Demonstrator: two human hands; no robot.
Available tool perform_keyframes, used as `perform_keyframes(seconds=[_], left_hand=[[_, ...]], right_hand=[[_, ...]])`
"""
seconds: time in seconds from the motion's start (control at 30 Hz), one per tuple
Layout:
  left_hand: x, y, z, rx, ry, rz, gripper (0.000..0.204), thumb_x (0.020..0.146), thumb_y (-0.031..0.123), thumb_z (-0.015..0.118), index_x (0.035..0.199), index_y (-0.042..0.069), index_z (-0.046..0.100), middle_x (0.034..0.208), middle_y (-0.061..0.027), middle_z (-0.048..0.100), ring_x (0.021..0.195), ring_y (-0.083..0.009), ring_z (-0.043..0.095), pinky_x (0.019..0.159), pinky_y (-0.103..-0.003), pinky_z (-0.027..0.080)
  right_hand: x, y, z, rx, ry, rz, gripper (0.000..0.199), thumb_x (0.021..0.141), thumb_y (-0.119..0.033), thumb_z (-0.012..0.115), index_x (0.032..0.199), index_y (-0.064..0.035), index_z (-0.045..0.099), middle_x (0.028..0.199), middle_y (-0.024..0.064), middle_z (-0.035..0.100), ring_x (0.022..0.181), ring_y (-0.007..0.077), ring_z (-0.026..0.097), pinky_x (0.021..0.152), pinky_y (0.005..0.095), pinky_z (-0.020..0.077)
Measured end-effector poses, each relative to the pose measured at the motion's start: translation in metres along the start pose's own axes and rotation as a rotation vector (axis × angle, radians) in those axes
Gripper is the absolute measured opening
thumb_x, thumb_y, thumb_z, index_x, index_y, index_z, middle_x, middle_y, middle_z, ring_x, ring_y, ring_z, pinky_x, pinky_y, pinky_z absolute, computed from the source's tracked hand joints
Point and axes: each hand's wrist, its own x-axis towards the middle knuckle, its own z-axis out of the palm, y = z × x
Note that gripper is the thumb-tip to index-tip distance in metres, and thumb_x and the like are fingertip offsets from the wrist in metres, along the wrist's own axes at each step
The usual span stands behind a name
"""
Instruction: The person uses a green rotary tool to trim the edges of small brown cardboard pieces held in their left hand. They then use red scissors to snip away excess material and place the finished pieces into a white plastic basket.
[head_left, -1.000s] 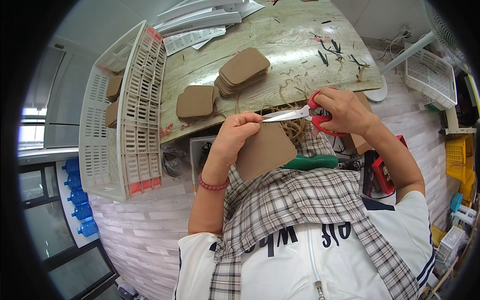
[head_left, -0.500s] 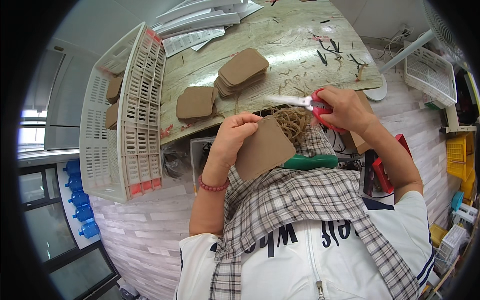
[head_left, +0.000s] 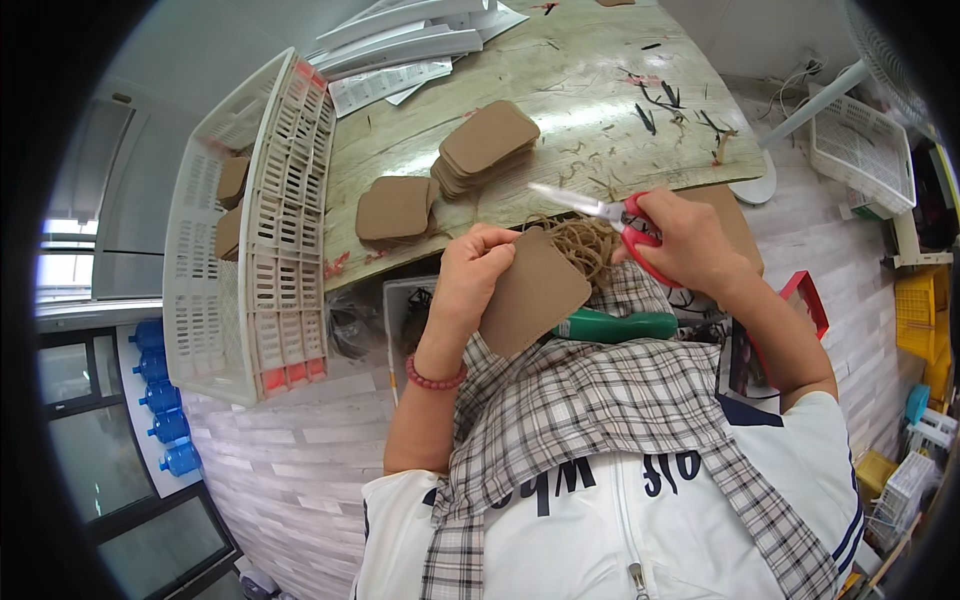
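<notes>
Matt leather-like brown piece (head_left: 537,292), shiny metal scissor blades (head_left: 568,199), glossy plastic handle (head_left: 620,326).

The brown piece (head_left: 535,295) is flat, with rounded corners and fine stitching along its near right edge; it slants, pinched at its far left corner by the left hand (head_left: 473,270). Just to the far side of it, in the right hand (head_left: 690,235), the scissors (head_left: 612,210) have red handles and silvery, slightly blurred blades pointing left, apart from the piece.

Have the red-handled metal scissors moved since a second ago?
Yes: the scissors pivoted, blades forward, tips now appearing past the near edge of the pale wooden table.
</notes>
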Motion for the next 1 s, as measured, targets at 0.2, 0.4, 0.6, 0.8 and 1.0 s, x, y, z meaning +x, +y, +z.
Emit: perform_keyframes(seconds=[0.2,0.4,0.6,0.8,1.0], left_hand=[[0.001,-0.003,0.004,-0.074,0.057,0.033,0.016,0.09,0.006,0.057,0.1,-0.004,0.066,0.088,-0.0031,0.067,0.076,-0.0069,0.061,0.07,-0.021,0.048],[0.002,-0.009,0.018,-0.119,0.329,0.222,0.015,0.09,0.009,0.064,0.093,-0.005,0.065,0.091,0.0001,0.057,0.079,-0.0055,0.053,0.071,-0.02,0.044],[-0.001,-0.006,0.03,-0.226,0.338,0.283,0.013,0.093,0.009,0.061,0.099,-0.003,0.062,0.087,0.0007,0.06,0.077,-0.0041,0.052,0.069,-0.019,0.043],[-0.004,-0.006,0.032,-0.3,0.328,0.283,0.013,0.095,0.008,0.058,0.1,-0.003,0.06,0.089,-0.0013,0.062,0.078,-0.0045,0.054,0.07,-0.019,0.045],[-0.004,-0.009,0.036,-0.301,0.344,0.302,0.013,0.096,0.009,0.056,0.102,-0.002,0.058,0.089,-0.001,0.061,0.078,-0.0039,0.053,0.07,-0.019,0.045]], right_hand=[[0.001,0.006,0.011,-0.112,0.052,0.224,0.033,0.08,-0.031,0.072,0.097,-0.0039,0.061,0.085,0.0105,0.063,0.07,0.031,0.064,0.063,0.0392,0.0525],[-0.015,-0.036,0.008,-0.008,0.124,0.082,0.045,0.067,-0.031,0.082,0.094,-0.0047,0.058,0.084,0.0108,0.056,0.072,0.0288,0.06,0.063,0.0364,0.0501],[-0.022,-0.042,0.023,-0.067,0.229,0.075,0.047,0.064,-0.027,0.084,0.094,-0.0054,0.057,0.085,0.0091,0.055,0.074,0.0287,0.059,0.06,0.0364,0.0481],[-0.022,-0.04,0.021,-0.151,0.251,0.091,0.041,0.065,-0.026,0.083,0.091,-0.0065,0.058,0.082,0.008,0.055,0.071,0.0269,0.059,0.059,0.0348,0.0484],[-0.024,-0.042,0.038,-0.063,0.261,0.21,0.039,0.068,-0.029,0.081,0.091,-0.0069,0.06,0.081,0.0068,0.056,0.068,0.025,0.06,0.057,0.034,0.0488]])
